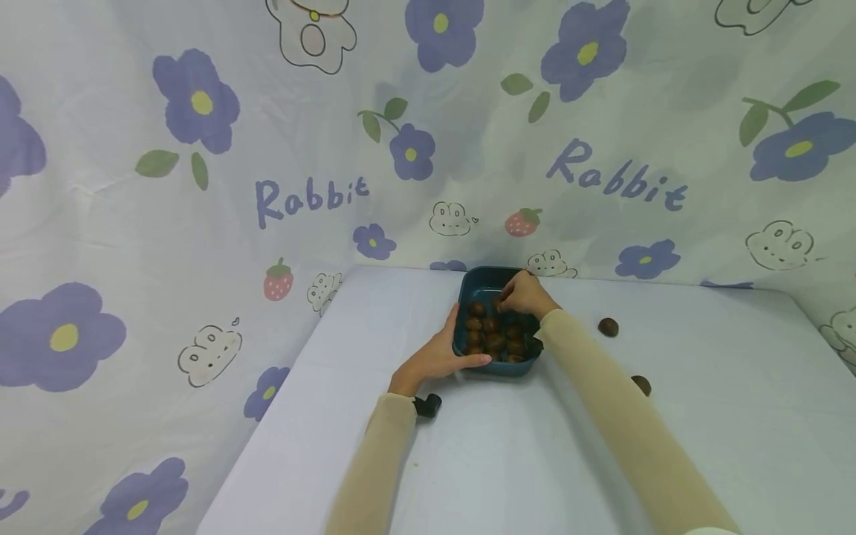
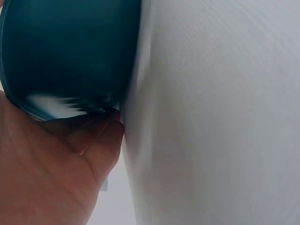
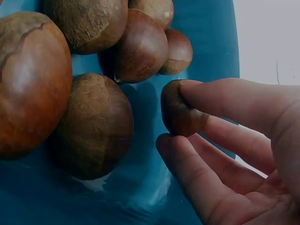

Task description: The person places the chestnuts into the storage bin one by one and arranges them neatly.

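Note:
A dark teal plastic box (image 1: 491, 276) stands on the table with several brown chestnuts (image 1: 494, 342) in it, mostly in its near part. My left hand (image 1: 435, 358) grips the box at its near left corner, thumb along the front rim and fingers along the left side. In the left wrist view those fingers bend against the outer wall. My right hand (image 1: 528, 296) reaches in over the right rim. Between its thumb and fingers it pinches one chestnut (image 3: 176, 108), held close over the box floor beside a larger chestnut (image 3: 96, 126).
To the right of the box, one loose chestnut (image 1: 608, 327) lies on the white table (image 1: 508, 453). A second chestnut (image 1: 640, 384) lies nearer, partly hidden by the right sleeve (image 1: 615, 401). A cloth (image 1: 461, 167) with flowers and rabbits hangs behind the table.

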A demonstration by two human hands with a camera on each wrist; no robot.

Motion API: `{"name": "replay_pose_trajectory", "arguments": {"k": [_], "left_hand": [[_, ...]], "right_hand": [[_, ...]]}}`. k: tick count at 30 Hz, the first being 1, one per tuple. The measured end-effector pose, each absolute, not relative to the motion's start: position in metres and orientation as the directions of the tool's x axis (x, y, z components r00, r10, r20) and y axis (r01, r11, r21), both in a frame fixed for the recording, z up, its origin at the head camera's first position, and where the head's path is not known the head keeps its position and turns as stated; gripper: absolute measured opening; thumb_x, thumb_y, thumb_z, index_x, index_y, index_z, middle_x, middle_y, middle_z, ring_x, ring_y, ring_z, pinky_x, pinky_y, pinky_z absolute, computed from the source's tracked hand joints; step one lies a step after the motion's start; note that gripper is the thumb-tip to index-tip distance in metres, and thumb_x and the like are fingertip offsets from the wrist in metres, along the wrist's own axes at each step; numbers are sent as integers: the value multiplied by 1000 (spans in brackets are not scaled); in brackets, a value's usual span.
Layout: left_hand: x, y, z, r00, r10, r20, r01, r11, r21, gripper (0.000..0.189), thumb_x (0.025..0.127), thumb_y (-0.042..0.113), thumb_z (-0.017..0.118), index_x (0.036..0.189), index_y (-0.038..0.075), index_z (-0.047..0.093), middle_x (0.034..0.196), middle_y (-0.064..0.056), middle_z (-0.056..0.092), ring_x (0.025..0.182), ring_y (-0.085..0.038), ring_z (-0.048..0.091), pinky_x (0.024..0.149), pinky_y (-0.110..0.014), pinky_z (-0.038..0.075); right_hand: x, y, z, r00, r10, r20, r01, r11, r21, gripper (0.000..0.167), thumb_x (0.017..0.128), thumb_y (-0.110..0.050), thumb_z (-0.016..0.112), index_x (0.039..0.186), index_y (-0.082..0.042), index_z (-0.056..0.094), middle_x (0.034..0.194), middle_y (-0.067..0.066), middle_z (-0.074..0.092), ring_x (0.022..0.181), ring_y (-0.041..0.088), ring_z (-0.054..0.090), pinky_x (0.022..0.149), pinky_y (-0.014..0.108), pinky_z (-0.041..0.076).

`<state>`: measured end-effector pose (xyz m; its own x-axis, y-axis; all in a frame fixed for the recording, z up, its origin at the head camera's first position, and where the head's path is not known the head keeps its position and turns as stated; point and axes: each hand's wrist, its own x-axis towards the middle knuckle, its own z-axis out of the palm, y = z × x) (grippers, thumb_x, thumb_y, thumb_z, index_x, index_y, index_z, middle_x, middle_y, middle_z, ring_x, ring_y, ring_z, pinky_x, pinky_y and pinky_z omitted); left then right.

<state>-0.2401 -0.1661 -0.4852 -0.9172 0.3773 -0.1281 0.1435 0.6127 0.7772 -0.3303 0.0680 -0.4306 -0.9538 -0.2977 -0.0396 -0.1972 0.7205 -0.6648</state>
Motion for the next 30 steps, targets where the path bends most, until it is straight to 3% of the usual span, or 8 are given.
{"name": "replay_pose_trajectory", "arguments": {"k": [14,22,30], "left_hand": [[-238,-164,-484,-920,369,-131,144,629,764,140,74,81,74,166,26,-15,177,-3,2,162,-33,17,127,-61,24],[-237,-164,-481,-920,365,-142,130,627,768,141,73,82,74,166,26,-16,177,-2,1,162,-33,17,127,-61,25],[-237,-164,-481,-919,365,-151,119,619,776,140,74,81,74,166,26,-16,177,-2,0,162,-34,16,126,-64,24]], "right_hand": [[-329,62,-436,-946,-317,-73,-198,738,-646,25,83,-9,83,103,6,78,109,22,78,107,37,72,99,50,58],[-328,72,-419,-938,-342,-54,-212,693,-689,36,90,-11,75,120,9,72,125,26,72,121,43,66,105,53,54],[-318,91,-404,-936,-352,-24,-226,649,-726,39,97,-21,71,127,4,70,129,24,70,120,40,66,102,53,56]]}}
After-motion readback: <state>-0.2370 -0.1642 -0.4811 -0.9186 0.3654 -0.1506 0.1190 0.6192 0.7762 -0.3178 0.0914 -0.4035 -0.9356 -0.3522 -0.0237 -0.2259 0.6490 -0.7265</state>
